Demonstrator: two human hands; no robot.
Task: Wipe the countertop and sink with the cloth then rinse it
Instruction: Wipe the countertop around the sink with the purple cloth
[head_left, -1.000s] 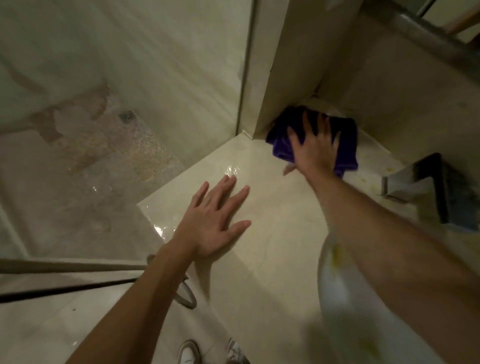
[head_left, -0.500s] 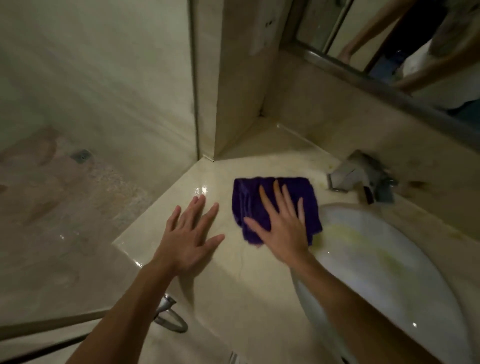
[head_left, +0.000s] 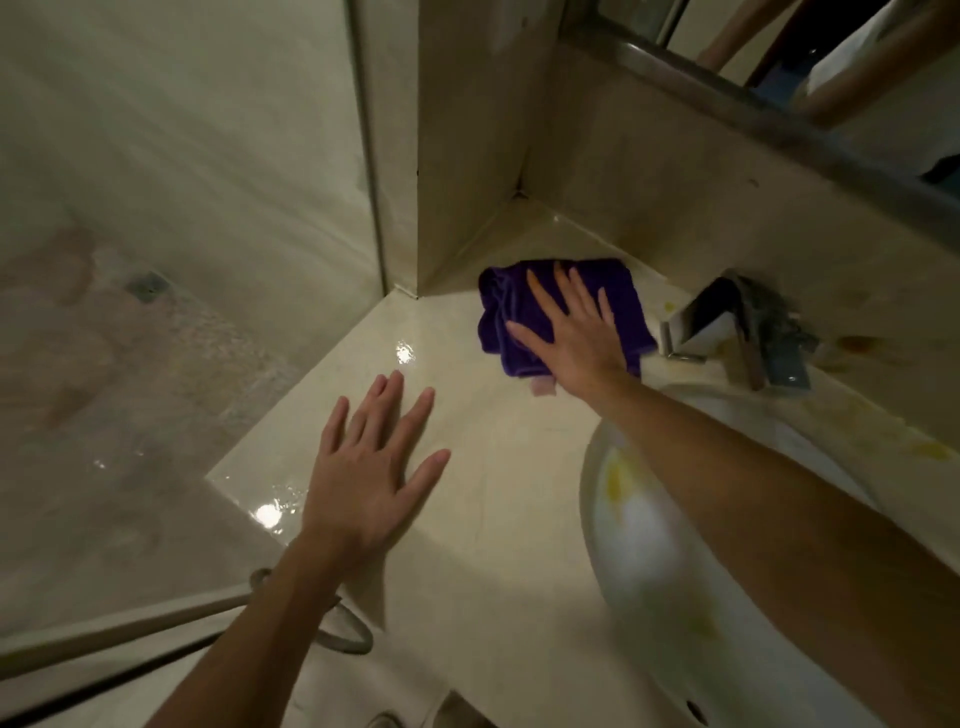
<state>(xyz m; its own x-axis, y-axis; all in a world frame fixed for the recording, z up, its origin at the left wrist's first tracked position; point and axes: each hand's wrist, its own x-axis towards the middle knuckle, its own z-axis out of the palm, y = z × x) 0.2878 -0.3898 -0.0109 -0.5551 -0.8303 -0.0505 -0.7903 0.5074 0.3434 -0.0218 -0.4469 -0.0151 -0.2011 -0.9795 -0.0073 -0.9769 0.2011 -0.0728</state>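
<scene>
On one countertop (head_left: 467, 519), two flat, spread hands (right (head_left: 576, 338) pressing one cloth (head_left: 519, 306)), left (head_left: 369, 473) seemingly bare.

open countertop (head_left: 483, 467) between the hands, corner walls behind, faucet (head_left: 737, 332) and sink (head_left: 675, 597) rightward

Beige tiled walls (head_left: 467, 130) meet in a corner, with a glass panel (head_left: 182, 208) at the left. Beyond it lies a wet pebbled floor (head_left: 130, 415) with a drain (head_left: 148, 285). A mirror (head_left: 831, 62) hangs at upper right. Light is dim and yellowish.
</scene>
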